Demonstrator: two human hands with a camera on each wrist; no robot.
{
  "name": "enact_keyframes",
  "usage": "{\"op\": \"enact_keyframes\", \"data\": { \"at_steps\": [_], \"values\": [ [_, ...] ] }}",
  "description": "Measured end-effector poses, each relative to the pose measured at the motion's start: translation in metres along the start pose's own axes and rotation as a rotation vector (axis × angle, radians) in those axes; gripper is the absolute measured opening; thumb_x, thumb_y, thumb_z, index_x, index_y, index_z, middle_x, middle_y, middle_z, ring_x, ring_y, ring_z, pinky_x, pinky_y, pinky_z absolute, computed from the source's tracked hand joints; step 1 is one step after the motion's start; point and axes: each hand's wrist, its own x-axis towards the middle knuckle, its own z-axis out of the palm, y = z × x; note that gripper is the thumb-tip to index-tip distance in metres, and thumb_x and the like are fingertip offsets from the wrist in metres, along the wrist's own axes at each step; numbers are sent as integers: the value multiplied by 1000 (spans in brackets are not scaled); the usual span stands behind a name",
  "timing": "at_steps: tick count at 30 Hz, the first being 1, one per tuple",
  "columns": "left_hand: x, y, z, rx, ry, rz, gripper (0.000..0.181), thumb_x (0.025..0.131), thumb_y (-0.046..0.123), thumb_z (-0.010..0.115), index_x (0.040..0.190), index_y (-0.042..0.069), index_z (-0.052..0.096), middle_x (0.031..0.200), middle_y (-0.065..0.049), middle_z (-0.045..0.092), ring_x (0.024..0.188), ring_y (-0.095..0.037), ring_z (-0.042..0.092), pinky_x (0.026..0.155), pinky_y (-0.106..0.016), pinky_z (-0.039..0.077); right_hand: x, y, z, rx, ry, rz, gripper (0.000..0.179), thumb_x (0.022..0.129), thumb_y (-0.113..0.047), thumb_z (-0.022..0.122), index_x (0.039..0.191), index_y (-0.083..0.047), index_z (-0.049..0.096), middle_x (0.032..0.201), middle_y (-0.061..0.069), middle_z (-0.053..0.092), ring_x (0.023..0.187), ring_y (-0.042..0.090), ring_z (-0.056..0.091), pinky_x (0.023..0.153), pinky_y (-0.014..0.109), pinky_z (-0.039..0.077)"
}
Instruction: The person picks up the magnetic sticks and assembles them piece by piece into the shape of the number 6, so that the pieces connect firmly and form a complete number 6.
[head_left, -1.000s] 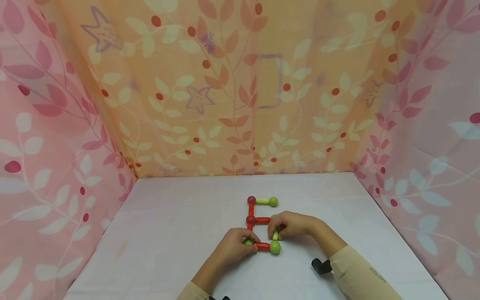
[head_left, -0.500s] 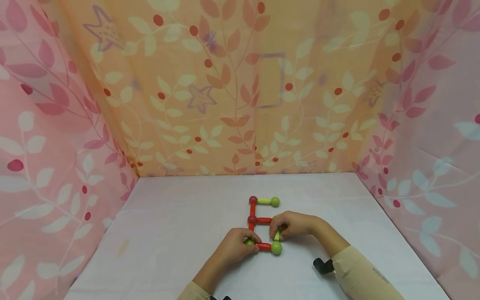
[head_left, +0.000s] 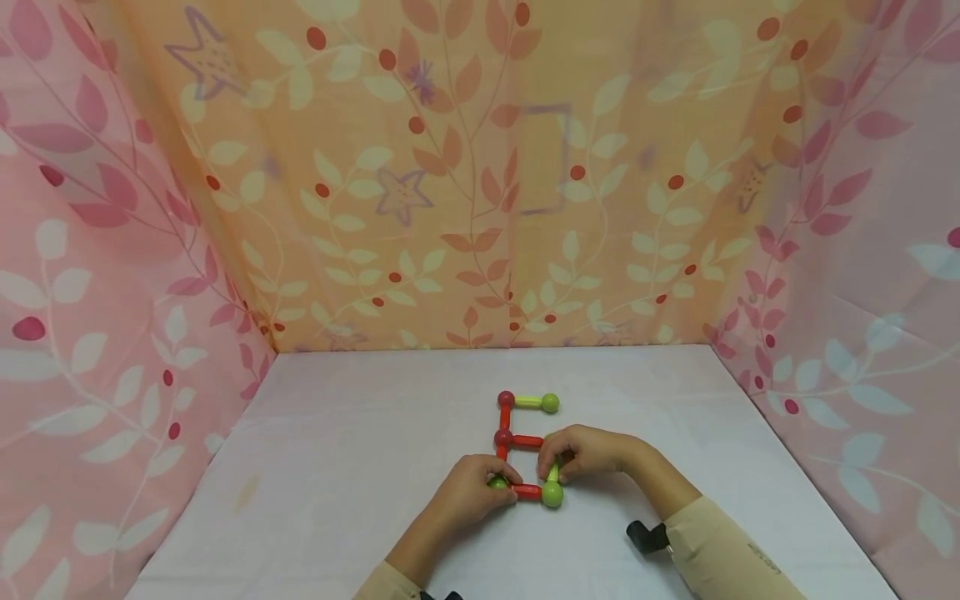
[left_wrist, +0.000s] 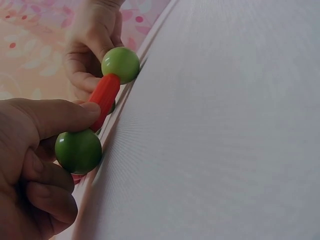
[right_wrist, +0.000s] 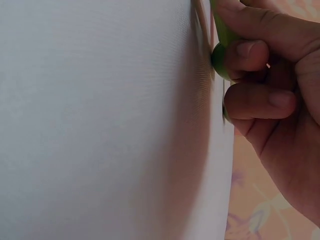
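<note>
A flat ball-and-rod figure lies on the white table (head_left: 360, 467), made of red rods, light green rods, and red and green balls. My left hand (head_left: 470, 492) grips its near left corner. The thumb lies along the near red rod (left_wrist: 105, 97), and curled fingers rest against the dark green ball (left_wrist: 78, 151). My right hand (head_left: 588, 450) pinches the light green rod (head_left: 553, 473) on the right side, above the near right green ball (head_left: 552, 494). Its fingers mostly hide another green ball (right_wrist: 220, 61). A red ball (head_left: 503, 438) joins the rods at the middle left.
At the figure's far end, a red ball (head_left: 506, 401), a light green rod (head_left: 528, 402) and a green ball (head_left: 550, 403) form an arm pointing right. Patterned cloth walls (head_left: 480, 208) enclose the table at the back and sides. A black device (head_left: 647, 537) sits at the right cuff.
The whole head view shifted very slightly after the first frame. Both hands keep the same hold, and the figure looks unchanged.
</note>
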Motion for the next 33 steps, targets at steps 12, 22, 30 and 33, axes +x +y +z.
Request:
{"op": "enact_keyframes", "data": {
  "at_steps": [12, 22, 30, 33],
  "values": [
    [3, -3, -6, -5, 4, 40, 13, 72, 35, 76, 84, 35, 70, 84, 18, 62, 83, -10, 51, 74, -34, 39, -11, -6, -2, -13, 286, 78, 22, 81, -18, 69, 103, -21, 69, 109, -10, 62, 91, 15, 55, 71, 29, 47],
    [6, 1, -29, -47, 11, -35, 14, 75, 40, 72, 87, 33, 70, 94, 18, 60, 92, -16, 50, 69, -33, 44, -25, -22, 3, -115, 586, 103, 21, 84, -23, 66, 105, -22, 66, 104, -10, 62, 78, 16, 53, 64, 25, 45],
    [-1, 3, -64, 48, 87, 16, 14, 79, 43, 67, 90, 35, 69, 98, 20, 60, 103, -20, 53, 77, -37, 46, -45, -25, 10, -200, 688, 107, 18, 87, -28, 62, 104, -34, 63, 100, -12, 62, 72, 12, 53, 61, 23, 46],
    [-8, 1, -78, 72, 113, 22, 12, 80, 44, 67, 90, 37, 68, 98, 20, 60, 107, -19, 53, 83, -41, 46, -53, -33, 12, -237, 725, 118, 20, 87, -25, 63, 103, -37, 62, 98, -16, 61, 71, 10, 54, 60, 22, 46]
  ]
}}
